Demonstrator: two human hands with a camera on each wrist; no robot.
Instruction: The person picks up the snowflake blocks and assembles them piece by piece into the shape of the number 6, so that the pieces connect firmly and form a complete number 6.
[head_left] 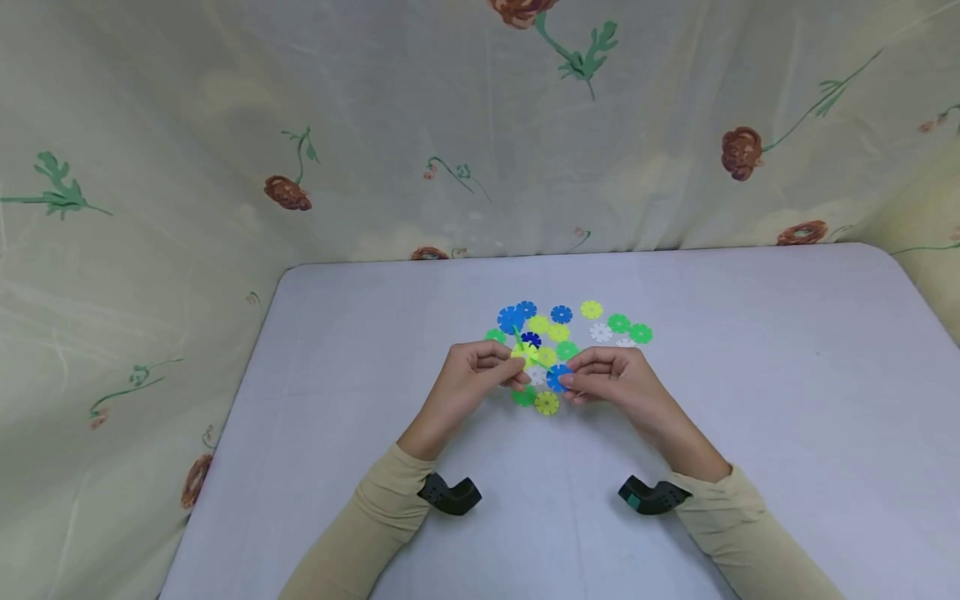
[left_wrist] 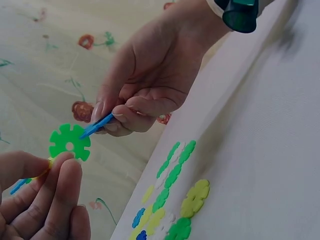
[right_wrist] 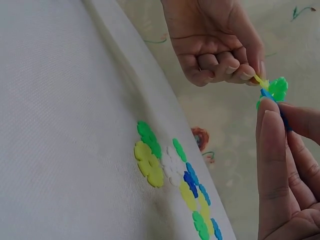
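Over the table, my left hand (head_left: 483,367) pinches a yellow notched plastic disc (head_left: 525,354) between thumb and fingers. A green notched disc (left_wrist: 59,142) stands out from the yellow one, on the side towards the right hand. Another blue piece (left_wrist: 19,186) shows beyond the left fingers, apparently part of the same joined cluster. My right hand (head_left: 615,375) pinches a blue disc (left_wrist: 98,124) by its edge. That blue disc meets the green disc's rim; how far their notches interlock I cannot tell. Fingers partly hide the yellow disc in both wrist views.
Loose notched discs lie flat under and beyond the hands: yellow (head_left: 547,404), green (head_left: 641,333), blue (head_left: 561,314) and white (head_left: 600,332). A pale cloth covers the table (head_left: 360,350). A flowered curtain (head_left: 375,125) hangs behind it and at the left.
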